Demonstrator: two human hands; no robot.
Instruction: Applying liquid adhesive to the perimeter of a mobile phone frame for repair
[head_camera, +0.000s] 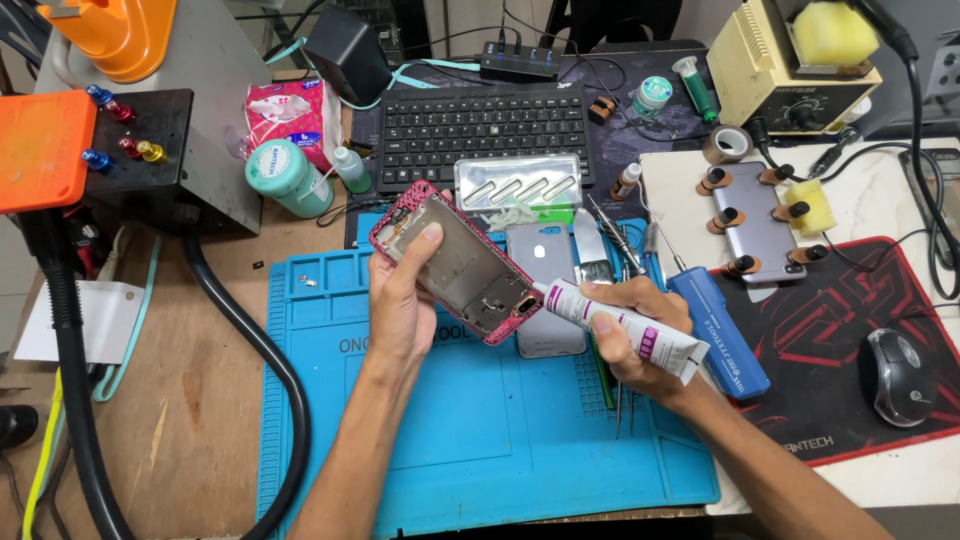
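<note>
Both forearms come up from the bottom edge over the blue silicone work mat (480, 440), which lies on the wooden table (190, 420). Left hand (400, 300) has its grip closed on the pink-rimmed, opened phone frame (460, 262), thumb lying across the bare grey inside, fingers wrapped behind; the frame tilts, top end up-left near the keyboard, bottom end down-right. Right hand (630, 335) is closed around a white squeeze tube of adhesive with purple print (620, 322), held flat between thumb and fingers. The tube's thin nozzle points left and meets the frame's lower right corner, right at the pink rim — touching or just shy, hard to tell. So frame and tube sit between the two hands, above the mat's upper middle.

Just behind the frame lies a grey phone back panel (545, 290) on the mat, partly covered by the tube. Beside it are metal tweezers and thin screwdrivers (620, 240), and a blue rectangular tool (725, 340) rests right of the right hand. Further back: a black keyboard (485, 130) and a clear plastic tray (517, 182). Off to the right, a second grey phone held by brown-tipped clamps (757, 220) sits above a red and black mouse pad (840, 330) with a black mouse (897, 377).
</note>
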